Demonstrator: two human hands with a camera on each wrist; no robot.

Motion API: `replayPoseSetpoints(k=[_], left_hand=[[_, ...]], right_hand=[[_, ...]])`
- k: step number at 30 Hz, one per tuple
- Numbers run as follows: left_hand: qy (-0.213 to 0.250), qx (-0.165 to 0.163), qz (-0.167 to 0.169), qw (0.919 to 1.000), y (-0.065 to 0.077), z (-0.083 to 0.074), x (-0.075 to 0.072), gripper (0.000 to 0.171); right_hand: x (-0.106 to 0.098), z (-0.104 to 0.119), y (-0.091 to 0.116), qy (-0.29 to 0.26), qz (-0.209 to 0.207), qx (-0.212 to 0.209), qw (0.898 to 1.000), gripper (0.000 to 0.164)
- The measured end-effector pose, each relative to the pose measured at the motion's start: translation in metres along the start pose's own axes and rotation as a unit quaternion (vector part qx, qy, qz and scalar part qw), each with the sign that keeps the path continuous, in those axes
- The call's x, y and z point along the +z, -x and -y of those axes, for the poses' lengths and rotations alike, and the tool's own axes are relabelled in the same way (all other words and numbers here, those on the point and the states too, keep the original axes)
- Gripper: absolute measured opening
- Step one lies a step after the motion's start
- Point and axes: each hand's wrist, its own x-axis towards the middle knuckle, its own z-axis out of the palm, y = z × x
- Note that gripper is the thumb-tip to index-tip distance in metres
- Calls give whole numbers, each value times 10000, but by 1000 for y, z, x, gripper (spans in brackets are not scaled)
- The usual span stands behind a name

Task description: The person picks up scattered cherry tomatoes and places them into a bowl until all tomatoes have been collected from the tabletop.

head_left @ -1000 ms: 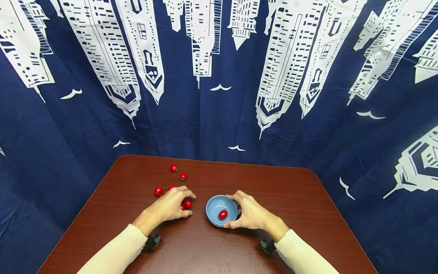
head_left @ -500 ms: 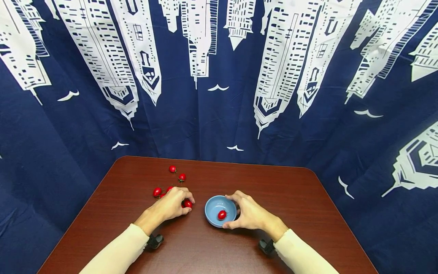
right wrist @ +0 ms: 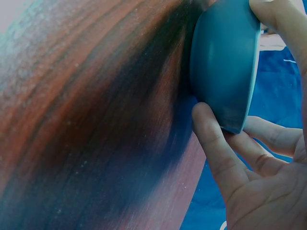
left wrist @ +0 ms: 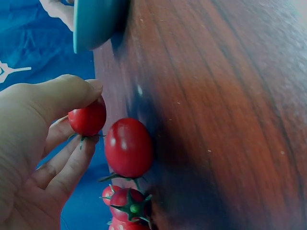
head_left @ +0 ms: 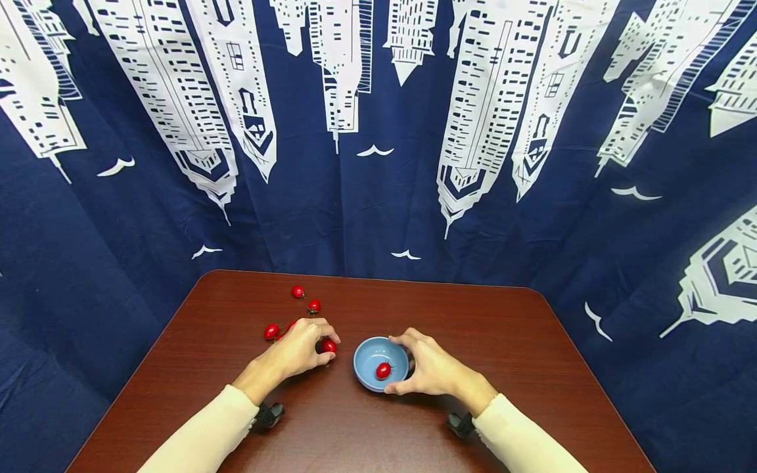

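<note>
My left hand (head_left: 298,347) pinches a cherry tomato (left wrist: 89,118) between thumb and fingers, lifted off the table in the left wrist view. Just below it another cherry tomato (left wrist: 128,147) lies on the wood, with several more behind. My right hand (head_left: 436,366) grips the rim of a small blue bowl (head_left: 365,380) from the right, thumb at the near side and fingers round the far side. One cherry tomato (head_left: 383,371) with a green stem lies inside the bowl. The right wrist view shows the bowl's outer wall (right wrist: 223,62) standing on the table.
Several cherry tomatoes lie at the table's left, including one at the back (head_left: 298,292) and one at the far left (head_left: 271,331). The brown wooden table (head_left: 503,328) meets a dark blue curtain (head_left: 355,217) with a white city print behind it.
My left hand has closed its fingers on a cherry tomato and raised it slightly from the table. The right hand stays on the bowl.
</note>
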Motion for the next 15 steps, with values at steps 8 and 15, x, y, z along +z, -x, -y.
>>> replayPoseSetpoints(k=[8,15], left_hand=[[48,126,-225,9997,-5,-7,-5,25],[188,198,-289,9992,-13,-18,-8,25]], right_hand=[[-1,1,0,35,19,-33,10000,99],[-2,1,0,-6,42,-30,10000,99]])
